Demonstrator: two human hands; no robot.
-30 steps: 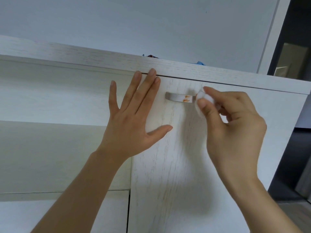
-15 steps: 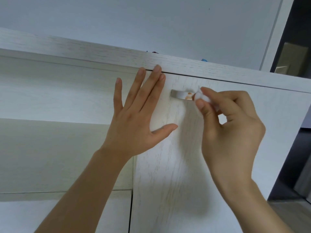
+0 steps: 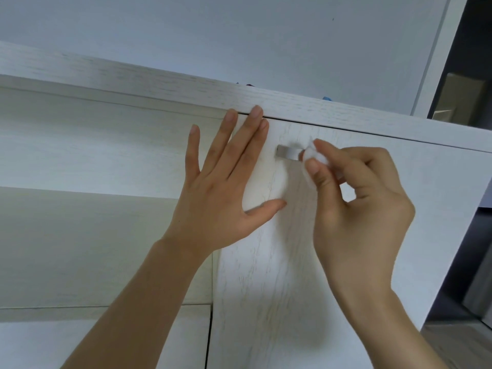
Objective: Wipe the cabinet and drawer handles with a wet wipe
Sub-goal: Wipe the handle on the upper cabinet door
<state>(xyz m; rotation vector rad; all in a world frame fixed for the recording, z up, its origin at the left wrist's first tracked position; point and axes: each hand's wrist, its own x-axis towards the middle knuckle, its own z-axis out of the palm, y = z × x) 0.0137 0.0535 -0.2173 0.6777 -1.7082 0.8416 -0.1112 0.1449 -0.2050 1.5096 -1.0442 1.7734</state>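
While the left hand [image 3: 223, 187] lies flat, fingers spread, steadying the cabinet door [image 3: 292, 262], the right hand [image 3: 356, 209] pinches the wet wipe [image 3: 315, 155] onto the handle [image 3: 287, 151] (presumably to scrub it).

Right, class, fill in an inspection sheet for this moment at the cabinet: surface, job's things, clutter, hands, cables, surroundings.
Surface: white wood-grain cabinet door, shut under the top board.
Job's things: metal handle, its visible left part free of marks; white wet wipe pressed against its right part.
Clutter: small blue and dark bits peeking over the top board, too little showing to name.
Hands: left hand flat and spread on the door; right hand pinching the wipe in its fingers.
Cables: nothing seen.
Surroundings: pale wall above; open shelf at left; dark gap with a brown box at right.
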